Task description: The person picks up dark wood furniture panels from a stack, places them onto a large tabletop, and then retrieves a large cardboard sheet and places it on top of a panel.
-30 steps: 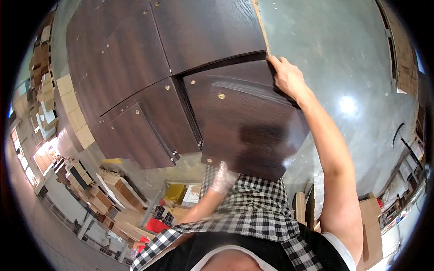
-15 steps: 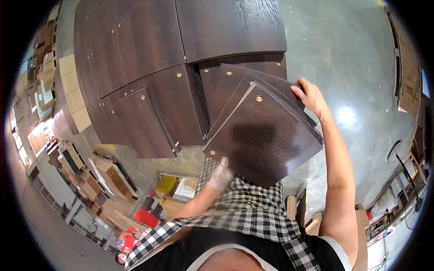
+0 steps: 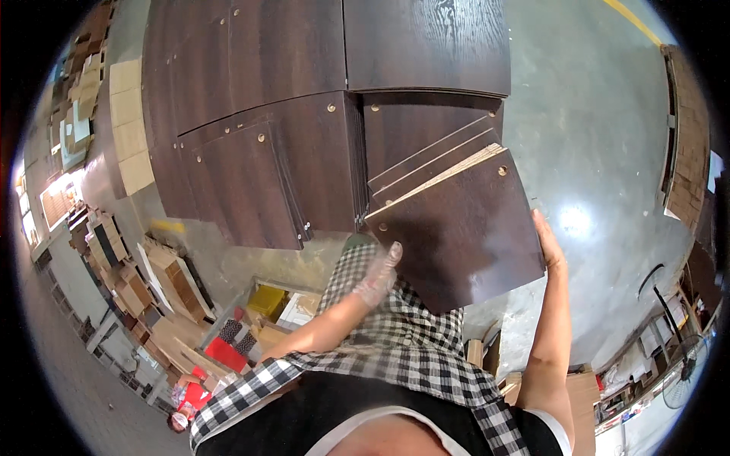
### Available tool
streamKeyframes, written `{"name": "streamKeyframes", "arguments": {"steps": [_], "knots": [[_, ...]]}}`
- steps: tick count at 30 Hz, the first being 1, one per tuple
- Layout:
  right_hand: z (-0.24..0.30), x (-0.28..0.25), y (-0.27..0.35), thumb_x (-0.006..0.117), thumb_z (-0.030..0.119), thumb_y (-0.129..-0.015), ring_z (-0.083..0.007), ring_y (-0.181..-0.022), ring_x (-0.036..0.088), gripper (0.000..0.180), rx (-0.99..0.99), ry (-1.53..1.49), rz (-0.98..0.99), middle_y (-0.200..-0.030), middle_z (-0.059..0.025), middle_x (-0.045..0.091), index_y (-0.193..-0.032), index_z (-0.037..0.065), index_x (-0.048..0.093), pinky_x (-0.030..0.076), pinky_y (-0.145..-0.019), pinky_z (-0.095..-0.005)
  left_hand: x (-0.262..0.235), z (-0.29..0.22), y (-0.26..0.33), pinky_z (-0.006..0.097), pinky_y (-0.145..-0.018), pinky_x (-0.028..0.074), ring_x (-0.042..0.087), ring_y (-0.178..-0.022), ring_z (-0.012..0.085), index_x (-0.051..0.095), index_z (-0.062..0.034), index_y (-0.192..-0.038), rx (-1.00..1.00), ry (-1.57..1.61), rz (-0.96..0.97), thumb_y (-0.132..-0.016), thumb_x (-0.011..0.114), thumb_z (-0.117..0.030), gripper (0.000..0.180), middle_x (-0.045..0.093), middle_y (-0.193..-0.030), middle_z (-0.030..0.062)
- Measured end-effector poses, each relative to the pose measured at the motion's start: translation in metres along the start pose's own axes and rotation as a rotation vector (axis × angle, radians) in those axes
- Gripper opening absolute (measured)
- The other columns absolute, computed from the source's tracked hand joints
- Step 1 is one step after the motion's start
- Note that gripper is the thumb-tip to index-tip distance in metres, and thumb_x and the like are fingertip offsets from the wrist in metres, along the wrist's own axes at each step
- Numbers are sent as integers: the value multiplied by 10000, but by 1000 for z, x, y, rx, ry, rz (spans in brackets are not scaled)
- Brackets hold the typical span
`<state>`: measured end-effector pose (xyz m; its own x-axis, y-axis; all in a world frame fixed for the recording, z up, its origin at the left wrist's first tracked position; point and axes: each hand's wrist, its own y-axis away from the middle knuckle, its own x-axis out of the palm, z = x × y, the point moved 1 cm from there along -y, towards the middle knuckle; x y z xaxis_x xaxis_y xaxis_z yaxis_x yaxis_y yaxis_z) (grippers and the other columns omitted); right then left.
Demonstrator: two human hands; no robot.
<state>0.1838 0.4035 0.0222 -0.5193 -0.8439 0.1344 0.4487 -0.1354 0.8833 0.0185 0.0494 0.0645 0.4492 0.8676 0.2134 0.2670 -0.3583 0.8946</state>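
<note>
A loose stack of dark brown wood-grain panels point(image 3: 464, 228) is tilted in front of my checked apron, its far-left edges fanned out. Each panel that shows its corners has round brass-coloured fittings there. My left hand point(image 3: 376, 280), in a thin whitish glove and slightly blurred, is at the stack's near-left edge. Its thumb points up beside the edge, and the other fingers are mostly hidden. My bare right hand point(image 3: 551, 242) is closed against the right edge, with its fingertips partly hidden behind the panels. Beyond, similar panels lie in a lower pile point(image 3: 426, 125).
Large piles of dark panels point(image 3: 266, 61) fill the far left and centre. A crate point(image 3: 293, 292) with a yellow box stands at the near left. Cardboard and boards point(image 3: 167, 273) lie farther left, near a person in red point(image 3: 194, 391). A fan point(image 3: 684, 372) stands at the right.
The held panels have turned and shifted right, lining up more closely on top. My right hand has moved down from the far corner to the right edge. My left hand has moved slightly right.
</note>
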Motion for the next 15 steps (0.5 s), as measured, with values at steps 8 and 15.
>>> {"name": "streamKeyframes", "arguments": {"steps": [8,15], "knots": [[-6,16,13,472,439,-919,-126,-910,553,535,-39,-11,-169,-1052,-55,598,-1168,-29,543,471,-805,-297,20,-33,12,305,-970,347,451,-1081,177,452,11,-1286,-166,-298,53,-842,556,-581,747,513,-1201,78],[-41,47,12,469,387,-918,-146,-908,570,473,-32,-186,-222,-1070,-47,598,-1196,11,541,481,-801,-303,7,-61,4,342,-1023,326,398,-1213,225,278,2,-1390,115,-224,30,-890,491,-548,773,392,-1354,134]]}}
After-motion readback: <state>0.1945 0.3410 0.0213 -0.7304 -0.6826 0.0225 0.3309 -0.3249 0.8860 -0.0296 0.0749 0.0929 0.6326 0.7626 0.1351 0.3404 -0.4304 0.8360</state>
